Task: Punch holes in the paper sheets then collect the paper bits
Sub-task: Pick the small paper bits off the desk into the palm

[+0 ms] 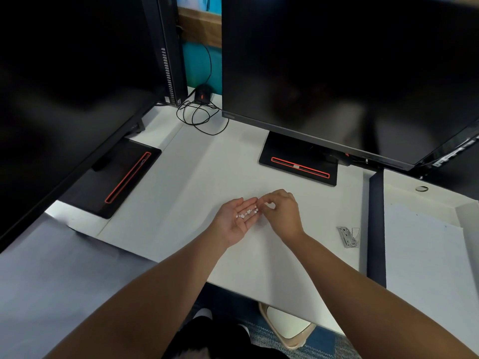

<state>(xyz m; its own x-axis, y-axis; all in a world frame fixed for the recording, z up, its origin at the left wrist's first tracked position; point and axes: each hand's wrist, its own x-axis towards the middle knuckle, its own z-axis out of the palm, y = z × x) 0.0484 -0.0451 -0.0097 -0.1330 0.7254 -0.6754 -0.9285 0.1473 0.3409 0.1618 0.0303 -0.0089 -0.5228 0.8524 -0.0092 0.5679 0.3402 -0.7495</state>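
My left hand (237, 218) is held palm up over the white desk (186, 193), cupped around several small white paper bits (247, 212). My right hand (281, 212) sits right beside it, fingers pinched together at the left hand's fingertips; something small and white shows under its fingers, but I cannot tell if it grips a bit. A metal hole punch (349, 237) lies on the desk to the right of both hands. White paper sheets (425, 257) lie on the neighbouring desk at the far right.
Two dark monitors stand at the back, the left monitor's base (114, 177) and the right monitor's base (300, 161) on the desk. A black mouse (203, 94) with tangled cable lies behind. A dark gap (375, 229) divides the desks. A bin (287, 327) sits on the floor.
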